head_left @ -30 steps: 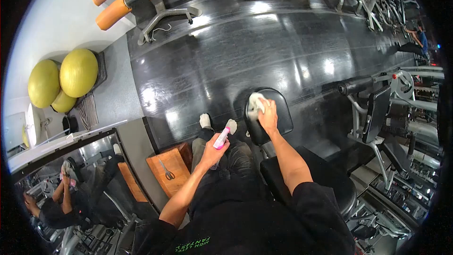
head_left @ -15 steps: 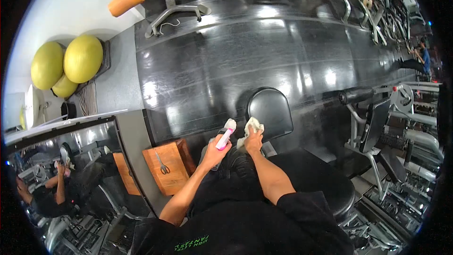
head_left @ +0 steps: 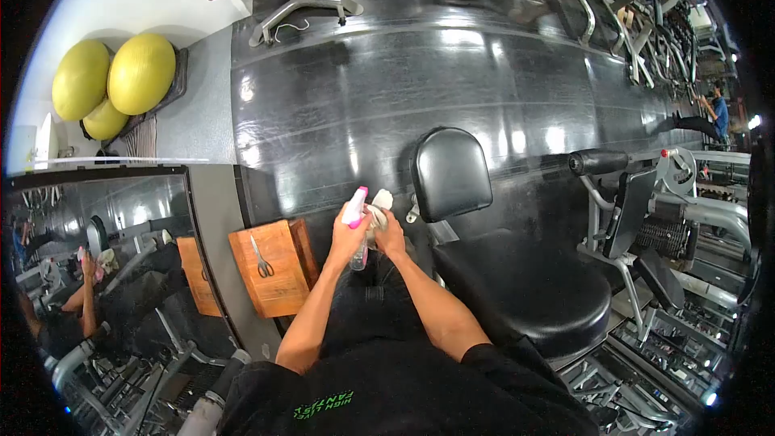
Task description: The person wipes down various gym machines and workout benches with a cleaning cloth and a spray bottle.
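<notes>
My left hand is wrapped round the neck of a spray bottle with a white and pink trigger head; its clear lower part shows below the fingers. Close against it, my right hand grips a crumpled off-white cloth. The two hands are side by side in front of my body, and the cloth seems to touch the bottle. Just right of them stands a black padded backrest, joined to a wide black seat.
Scissors lie on a wooden box at left, beside a mirror. Yellow exercise balls rest by the wall. Gym machines line the right, where another person is seen far off.
My right hand has brought the cloth left, away from the backrest, up to the spray bottle. My left hand has shifted left, the bottle now more upright. The camera view has moved slightly.
</notes>
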Available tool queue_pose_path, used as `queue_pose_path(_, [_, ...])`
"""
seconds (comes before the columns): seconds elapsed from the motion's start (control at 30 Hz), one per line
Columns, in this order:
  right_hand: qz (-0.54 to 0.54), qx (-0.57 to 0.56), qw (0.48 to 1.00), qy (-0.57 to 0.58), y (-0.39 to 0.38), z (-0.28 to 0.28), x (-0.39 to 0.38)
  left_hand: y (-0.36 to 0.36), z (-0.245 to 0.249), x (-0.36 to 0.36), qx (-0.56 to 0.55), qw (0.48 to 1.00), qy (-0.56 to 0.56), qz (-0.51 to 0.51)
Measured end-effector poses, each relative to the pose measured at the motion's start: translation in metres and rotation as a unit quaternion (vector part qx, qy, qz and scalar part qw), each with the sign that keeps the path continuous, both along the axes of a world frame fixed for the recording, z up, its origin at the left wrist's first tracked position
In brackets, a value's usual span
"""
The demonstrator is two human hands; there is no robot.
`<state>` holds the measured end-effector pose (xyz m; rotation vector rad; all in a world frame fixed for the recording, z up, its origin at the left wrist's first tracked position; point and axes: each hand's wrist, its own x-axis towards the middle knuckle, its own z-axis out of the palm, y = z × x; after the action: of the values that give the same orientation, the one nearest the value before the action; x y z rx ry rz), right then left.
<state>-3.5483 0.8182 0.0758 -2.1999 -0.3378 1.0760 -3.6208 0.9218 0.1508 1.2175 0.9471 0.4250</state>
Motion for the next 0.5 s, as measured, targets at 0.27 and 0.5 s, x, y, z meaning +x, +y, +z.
queue_pose_path(0.27, [-0.225,0.043,0.973,0.018,-0.043,0.014,0.0,-0.016,0.002,-0.016,-0.034,0.999,0.0,-0.036])
queue_pose_path(0.5, [-0.475,0.271,0.788,0.284,-0.06,0.031,-0.005,-0.034,0.007,-0.019,-0.075,0.989,0.029,-0.128])
